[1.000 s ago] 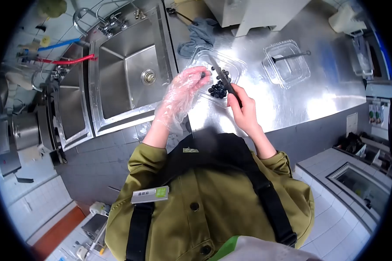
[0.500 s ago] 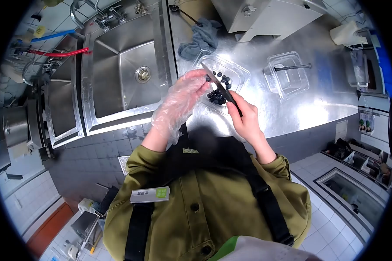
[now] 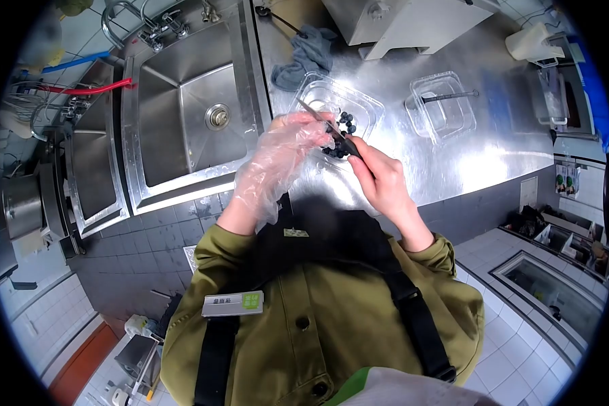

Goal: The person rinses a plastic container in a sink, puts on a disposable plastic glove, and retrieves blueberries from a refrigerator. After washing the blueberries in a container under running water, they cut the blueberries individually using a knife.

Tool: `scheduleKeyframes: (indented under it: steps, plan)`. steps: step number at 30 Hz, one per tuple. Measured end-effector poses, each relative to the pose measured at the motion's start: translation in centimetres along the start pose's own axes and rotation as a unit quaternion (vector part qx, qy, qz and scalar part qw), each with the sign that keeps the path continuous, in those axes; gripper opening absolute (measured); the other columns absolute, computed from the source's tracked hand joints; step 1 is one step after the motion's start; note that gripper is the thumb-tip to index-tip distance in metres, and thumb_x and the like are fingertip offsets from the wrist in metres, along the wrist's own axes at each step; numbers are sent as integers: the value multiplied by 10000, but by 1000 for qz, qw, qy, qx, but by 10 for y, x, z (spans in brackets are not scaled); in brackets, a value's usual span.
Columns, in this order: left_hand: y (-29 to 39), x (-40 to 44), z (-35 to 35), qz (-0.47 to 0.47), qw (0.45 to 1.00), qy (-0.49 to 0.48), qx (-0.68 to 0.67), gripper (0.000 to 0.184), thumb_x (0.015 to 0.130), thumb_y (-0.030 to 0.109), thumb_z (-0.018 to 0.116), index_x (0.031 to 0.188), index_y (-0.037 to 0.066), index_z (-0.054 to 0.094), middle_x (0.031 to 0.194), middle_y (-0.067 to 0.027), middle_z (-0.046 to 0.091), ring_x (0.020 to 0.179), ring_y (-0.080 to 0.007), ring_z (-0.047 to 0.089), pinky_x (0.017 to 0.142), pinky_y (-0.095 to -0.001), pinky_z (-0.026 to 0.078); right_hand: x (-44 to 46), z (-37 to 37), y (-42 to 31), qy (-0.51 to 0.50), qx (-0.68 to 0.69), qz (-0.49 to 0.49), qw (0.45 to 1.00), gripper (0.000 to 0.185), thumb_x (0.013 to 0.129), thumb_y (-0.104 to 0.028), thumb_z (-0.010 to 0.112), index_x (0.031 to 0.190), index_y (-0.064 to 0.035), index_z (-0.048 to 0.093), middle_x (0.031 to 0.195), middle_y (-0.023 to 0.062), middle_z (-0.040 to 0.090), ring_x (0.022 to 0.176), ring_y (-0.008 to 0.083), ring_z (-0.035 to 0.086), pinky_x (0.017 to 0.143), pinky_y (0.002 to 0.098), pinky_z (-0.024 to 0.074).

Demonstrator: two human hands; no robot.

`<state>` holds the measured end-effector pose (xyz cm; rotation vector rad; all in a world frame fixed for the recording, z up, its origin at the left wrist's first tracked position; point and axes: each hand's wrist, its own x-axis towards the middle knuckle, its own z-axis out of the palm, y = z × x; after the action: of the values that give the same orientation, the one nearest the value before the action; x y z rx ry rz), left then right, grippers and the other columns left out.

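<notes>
Knife (image 3: 311, 110) — dark handle, narrow pale blade, slanted over the container, tip toward its sink-side rim. Blueberries (image 3: 347, 121) — round, blue-black, loose inside; a small scatter beyond the handle, a denser cluster nearer the wearer, partly hidden. Container (image 3: 370, 103): clear plastic, rectangular, lidless, resting on steel counter (image 3: 399, 162).

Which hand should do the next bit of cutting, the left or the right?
Probably the right hand: it already grips the knife by its handle. The gloved left hand has its fingers right by the blade, over the clear tub, so it seems better for steadying.
</notes>
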<state>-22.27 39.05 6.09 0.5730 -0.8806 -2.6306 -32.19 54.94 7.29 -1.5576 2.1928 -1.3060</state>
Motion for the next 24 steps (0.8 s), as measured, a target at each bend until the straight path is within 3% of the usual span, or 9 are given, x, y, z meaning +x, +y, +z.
scheduleKeyframes:
  steps: [4,6,10,11,18,24]
  plan:
    - [8,-6,4,-6,996,-4,93,190,755,31,586,937,-21,583,966,-145,568,813,-172,557,755,-253,456,5,-14,0,-50,-21,-13,998,295,770,-58,606,1055,0,553,705,143,567,577,277,555,520,325,442]
    - [8,-3,-5,6,996,-33,84,188,752,38,588,930,-21,585,952,-152,571,796,-176,558,753,-248,459,6,-26,0,-105,-26,4,994,304,778,-41,596,1075,3,553,739,143,586,581,246,552,546,298,440]
    - [10,-5,-8,20,998,-34,57,199,763,36,586,948,-35,574,958,-158,567,812,-191,565,772,-253,467,3,-43,-1,-121,-43,-1,992,315,772,-35,594,1084,-16,555,655,112,527,520,222,483,505,301,401]
    - [9,-6,-7,31,999,-22,36,194,775,32,579,952,-47,568,960,-149,569,832,-195,568,797,-264,466,3,-50,-1,-122,-70,-2,990,307,768,-87,604,1072,-56,573,659,106,556,538,266,547,497,326,438]
    - [1,-8,2,105,992,16,-60,180,803,3,564,960,-82,542,975,-149,560,907,-236,572,888,-327,457,-2,-35,-13,5,-17,-4,1000,325,766,-41,598,1086,-9,556,671,139,566,532,236,550,503,308,443]
    - [2,-11,9,124,990,40,-48,222,787,-20,576,988,-98,518,963,-169,565,900,-255,582,898,-335,461,1,-22,-16,0,-57,-4,998,323,754,-38,606,1073,-5,563,596,115,529,461,245,511,439,318,419]
